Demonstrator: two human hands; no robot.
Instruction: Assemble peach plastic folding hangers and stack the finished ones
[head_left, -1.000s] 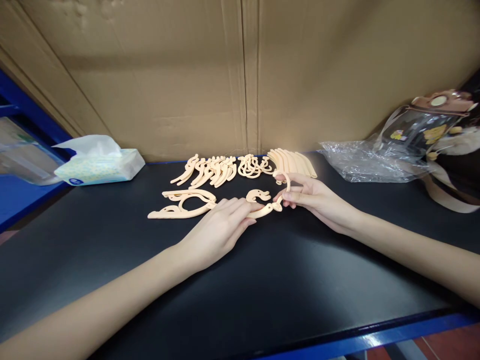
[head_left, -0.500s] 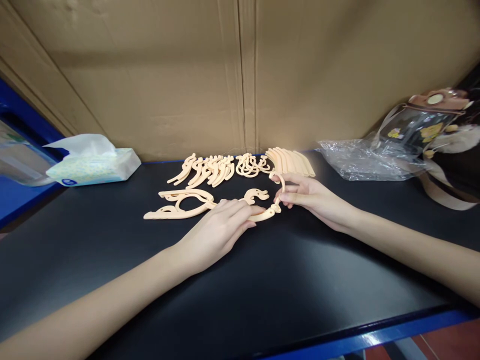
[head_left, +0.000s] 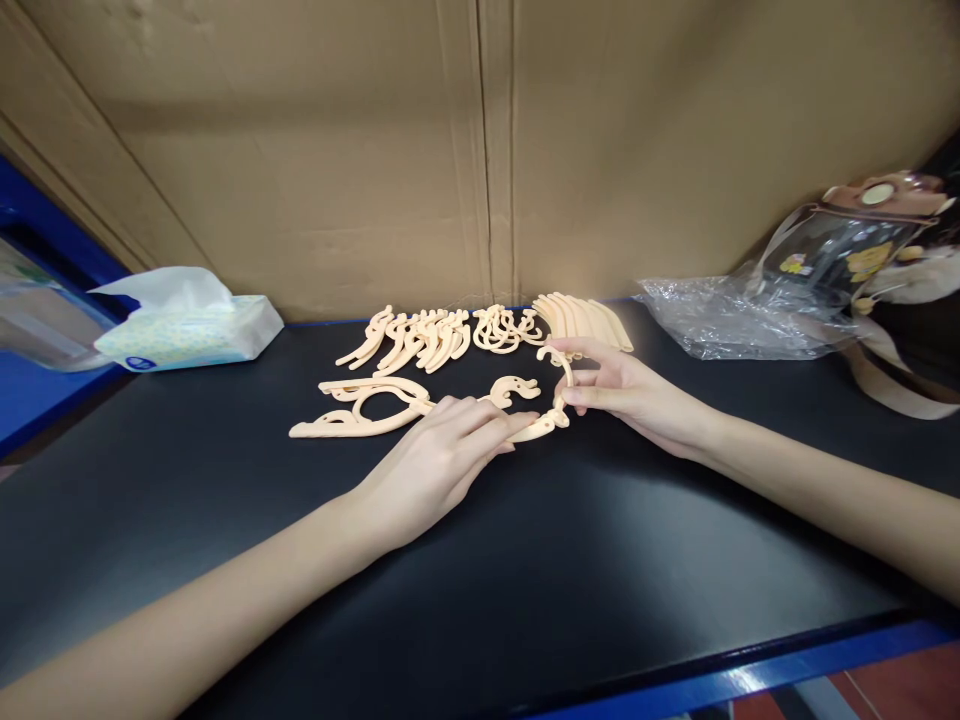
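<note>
My right hand (head_left: 626, 398) pinches a beige plastic hanger hook (head_left: 568, 378) between thumb and fingers, its curved tip raised and pointing left. The hook's lower end meets a hanger arm (head_left: 534, 430) on the black table. My left hand (head_left: 442, 450) is closed over that arm, palm down, hiding most of it. Just beyond my left fingers lies a piece with a curled end (head_left: 514, 388), partly covered by the hand. Left of that hand, assembled-looking hanger parts (head_left: 360, 430) lie flat, with a ring-shaped opening in the middle.
Behind my hands are piles of curved hanger arms (head_left: 427, 340), loose hooks (head_left: 499, 330) and stacked smooth arms (head_left: 585, 325). A tissue pack (head_left: 195, 330) sits at left; a clear plastic bag (head_left: 735, 320) and a bottle (head_left: 840, 255) at right. Cardboard (head_left: 337, 180) walls the back.
The hook and the hanger arm's end have shifted very slightly right with my right hand, and the hook's tip shows more clearly. My left hand stays on the arm.
</note>
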